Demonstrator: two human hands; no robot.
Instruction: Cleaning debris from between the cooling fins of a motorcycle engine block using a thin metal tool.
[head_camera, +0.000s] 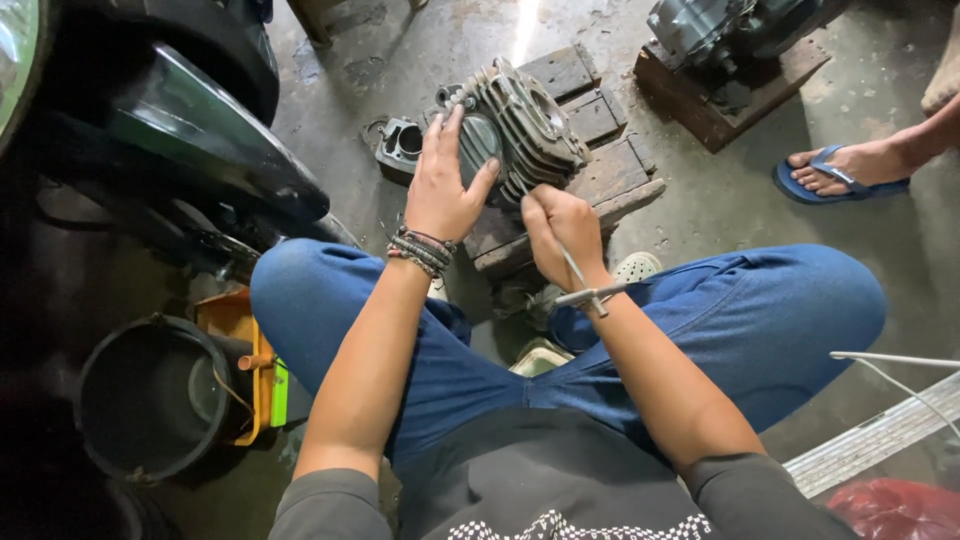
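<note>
Grey finned engine cylinder: heavy, rigid; steadied under spread left hand, right hand fisted around T-handle tool.

A red plastic bag lies crumpled on the floor at the lower right corner of the view, partly cut off by the frame edge, just below a pale ribbed metal strip. No labels, signs or screens can be made out anywhere else in the scene.
</note>
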